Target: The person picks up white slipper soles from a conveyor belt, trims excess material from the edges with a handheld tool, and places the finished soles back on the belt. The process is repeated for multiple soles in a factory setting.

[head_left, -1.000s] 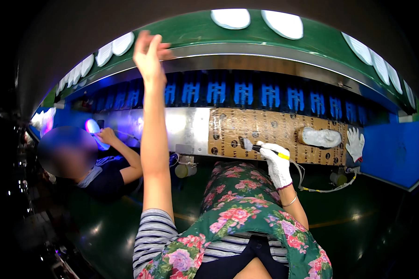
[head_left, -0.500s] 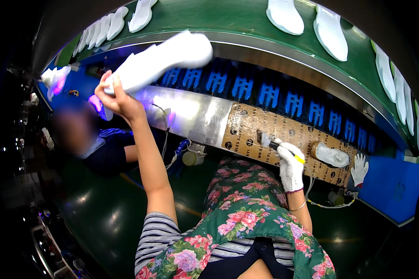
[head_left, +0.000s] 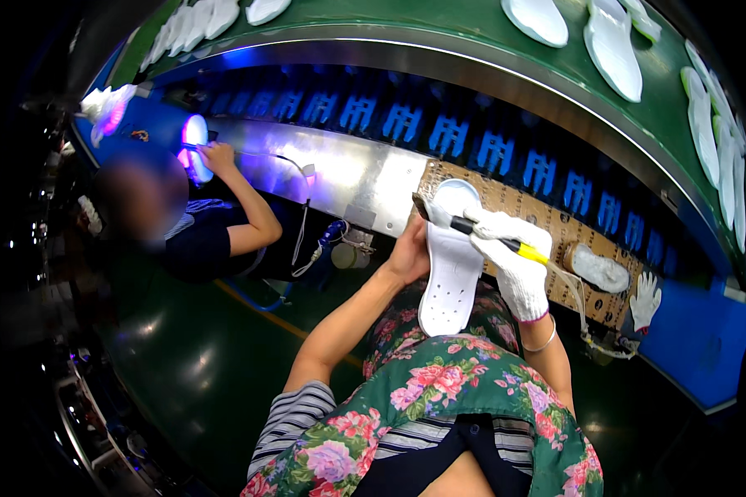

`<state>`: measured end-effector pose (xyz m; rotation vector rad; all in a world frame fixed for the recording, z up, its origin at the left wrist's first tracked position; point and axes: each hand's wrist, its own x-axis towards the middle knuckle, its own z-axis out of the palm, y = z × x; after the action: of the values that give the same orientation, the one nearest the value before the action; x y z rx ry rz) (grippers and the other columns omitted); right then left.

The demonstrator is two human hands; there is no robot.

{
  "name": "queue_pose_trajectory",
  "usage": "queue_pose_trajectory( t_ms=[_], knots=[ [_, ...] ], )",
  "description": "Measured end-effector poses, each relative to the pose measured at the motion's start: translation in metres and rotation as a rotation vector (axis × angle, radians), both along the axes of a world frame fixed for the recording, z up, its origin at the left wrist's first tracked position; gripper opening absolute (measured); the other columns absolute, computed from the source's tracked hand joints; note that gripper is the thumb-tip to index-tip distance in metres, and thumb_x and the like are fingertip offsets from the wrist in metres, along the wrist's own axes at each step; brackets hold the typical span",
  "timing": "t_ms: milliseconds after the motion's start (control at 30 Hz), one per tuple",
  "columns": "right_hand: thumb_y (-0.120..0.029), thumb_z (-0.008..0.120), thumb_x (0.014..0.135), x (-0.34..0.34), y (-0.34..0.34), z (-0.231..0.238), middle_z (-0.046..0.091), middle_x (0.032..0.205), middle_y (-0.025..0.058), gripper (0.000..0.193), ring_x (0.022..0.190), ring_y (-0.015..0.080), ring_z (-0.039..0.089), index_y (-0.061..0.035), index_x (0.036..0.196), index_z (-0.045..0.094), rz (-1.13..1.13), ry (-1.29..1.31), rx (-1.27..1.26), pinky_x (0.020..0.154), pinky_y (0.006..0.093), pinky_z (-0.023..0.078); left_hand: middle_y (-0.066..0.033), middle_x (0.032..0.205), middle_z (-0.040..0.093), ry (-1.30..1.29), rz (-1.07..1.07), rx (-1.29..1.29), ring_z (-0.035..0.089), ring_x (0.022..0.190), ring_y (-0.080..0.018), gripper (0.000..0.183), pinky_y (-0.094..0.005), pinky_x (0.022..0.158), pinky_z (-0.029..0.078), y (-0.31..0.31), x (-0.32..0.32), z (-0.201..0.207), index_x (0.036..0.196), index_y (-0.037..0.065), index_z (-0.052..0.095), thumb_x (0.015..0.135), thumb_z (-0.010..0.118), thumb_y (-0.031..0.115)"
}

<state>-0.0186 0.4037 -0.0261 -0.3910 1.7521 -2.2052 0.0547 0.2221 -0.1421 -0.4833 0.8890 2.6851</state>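
Note:
A white shoe sole (head_left: pixel 452 288) is upright in front of me, its lower end against my flowered apron and its upper end over the cardboard-covered part of the bench. My bare left hand (head_left: pixel 408 253) grips its left edge, with the fingertips partly hidden behind it. In a white knit glove, my right hand (head_left: pixel 518 253) is closed round a brush (head_left: pixel 437 214) with a black and yellow handle. The bristles lie over the upper part of the sole; whether they touch it I cannot tell.
Brown printed cardboard (head_left: pixel 547 217) covers part of the metal bench (head_left: pixel 340 170). A used, whitish sole-shaped piece (head_left: pixel 598 268) and a spare glove (head_left: pixel 645 300) lie at right. Beyond, a green conveyor (head_left: pixel 439 25) carries white soles. At left, a co-worker's hand (head_left: pixel 215 157) holds a purple-lit sole.
My left hand has brought the sole from the upper left down in front of me. The brush has moved left and up, over the sole. The co-worker's arm has come into view.

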Motion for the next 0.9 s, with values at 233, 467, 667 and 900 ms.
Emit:
queue_pose_trajectory(
  t_ms=[233,467,667,900],
  knots=[
    [0.003,0.077,0.08,0.002,0.016,0.008,0.074,0.093,0.0073,0.016,0.084,0.0158,0.069,-0.0031,0.095,0.078,-0.025,0.086,0.228,0.073,0.0292,0.055,-0.0252,0.118,0.065,0.146,-0.239,0.367,0.067,0.106,-0.0413,0.116,-0.0539,0.097,0.053,0.04,0.005,0.033,0.147,-0.001,0.04,0.084,0.007,0.091],
    [-0.004,0.078,0.075,-0.024,0.021,0.012,0.075,0.098,0.0095,0.029,0.088,0.026,0.07,-0.0101,0.104,0.078,-0.174,0.889,0.522,0.081,0.0366,0.054,-0.0122,0.157,0.038,0.192,-0.07,-0.05,0.039,0.144,-0.0293,0.095,-0.0454,0.119,0.033,0.059,-0.024,0.058,0.161,0.011,0.017,0.095,0.014,0.08],
    [-0.007,0.081,0.071,-0.001,0.026,0.007,0.075,0.101,0.0045,0.034,0.088,0.026,0.07,-0.0169,0.104,0.079,-0.146,0.983,0.589,0.08,0.0372,0.053,-0.0115,0.155,0.04,0.11,-0.091,-0.093,0.043,0.141,-0.0258,0.092,-0.0427,0.116,0.037,0.06,-0.013,0.025,0.16,0.013,0.019,0.095,0.012,0.078],
    [-0.009,0.078,0.075,-0.016,0.028,0.001,0.076,0.096,0.0068,0.026,0.089,0.0275,0.07,-0.0132,0.101,0.079,-0.246,0.872,0.454,0.082,0.0382,0.055,-0.0108,0.156,0.039,0.221,0.03,-0.264,0.043,0.141,-0.0284,0.092,-0.0453,0.117,0.036,0.055,-0.021,0.028,0.16,0.014,0.019,0.095,0.016,0.079]
  ],
)
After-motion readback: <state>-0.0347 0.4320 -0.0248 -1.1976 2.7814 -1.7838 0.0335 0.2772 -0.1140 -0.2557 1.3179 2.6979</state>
